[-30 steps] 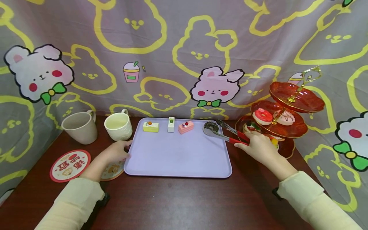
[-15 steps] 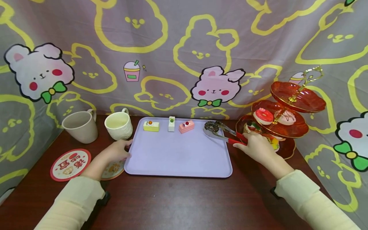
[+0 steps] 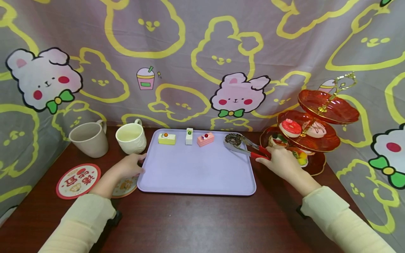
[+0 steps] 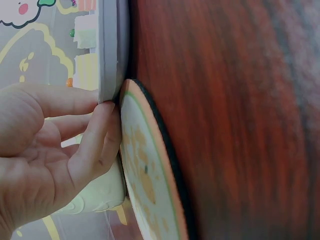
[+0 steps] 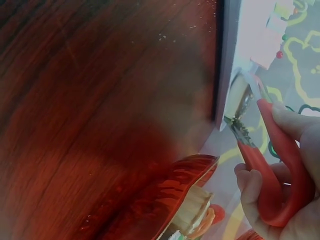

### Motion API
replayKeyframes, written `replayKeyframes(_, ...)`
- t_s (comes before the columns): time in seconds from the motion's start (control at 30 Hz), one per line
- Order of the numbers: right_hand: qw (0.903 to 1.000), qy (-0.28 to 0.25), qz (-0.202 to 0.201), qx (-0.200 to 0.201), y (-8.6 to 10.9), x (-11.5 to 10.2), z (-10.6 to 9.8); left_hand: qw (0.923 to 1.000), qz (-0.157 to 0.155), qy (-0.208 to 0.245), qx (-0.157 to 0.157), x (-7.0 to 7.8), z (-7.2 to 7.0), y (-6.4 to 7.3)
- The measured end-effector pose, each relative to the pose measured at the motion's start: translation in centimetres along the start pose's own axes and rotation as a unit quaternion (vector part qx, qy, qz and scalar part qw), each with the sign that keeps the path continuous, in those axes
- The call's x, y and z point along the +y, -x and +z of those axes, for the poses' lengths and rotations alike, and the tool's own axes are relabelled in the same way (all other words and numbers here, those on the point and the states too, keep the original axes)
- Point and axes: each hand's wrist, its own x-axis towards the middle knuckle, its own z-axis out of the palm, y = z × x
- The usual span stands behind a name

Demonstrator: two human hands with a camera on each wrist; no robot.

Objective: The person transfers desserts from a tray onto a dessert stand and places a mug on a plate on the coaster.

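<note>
My left hand (image 3: 128, 166) pinches the left rim of a lilac tray (image 3: 196, 172); the left wrist view shows thumb and fingertips meeting at the tray edge. My right hand (image 3: 282, 161) grips red-handled tongs (image 5: 272, 175). Their metal ends lie on either side of a dark chocolate donut (image 3: 233, 139) in the tray's back right corner. Along the tray's back edge sit a yellow cake slice (image 3: 166, 140), a white-and-green one (image 3: 188, 137) and a pink one (image 3: 205, 140). My right fingers hide part of the tongs' handles.
A three-tier red stand (image 3: 322, 140) with donuts and tarts is close to the right hand. At the left are a grey mug (image 3: 90, 140), a cream cup (image 3: 130, 138) and a red-rimmed coaster (image 3: 78, 181); another coaster (image 3: 124, 188) lies partly under the left wrist.
The tongs' arms have drawn closer together around the donut, and my right hand has shifted slightly left. My left hand stays at the tray rim.
</note>
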Motion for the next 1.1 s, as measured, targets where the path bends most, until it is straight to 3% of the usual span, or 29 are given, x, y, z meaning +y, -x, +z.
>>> replayKeyframes(0.2, 0.9996, 0.005, -0.018, 0.021, 0.1, 0.2, 0.4, 1.0, 0.004, 0.004, 0.003, 0.0, 0.0, 0.1)
replayKeyframes(1.1, 0.9995, 0.018, -0.015, 0.024, 0.8, -0.5, -0.8, 1.0, 0.006, 0.003, -0.001, 0.2, -0.2, 0.2)
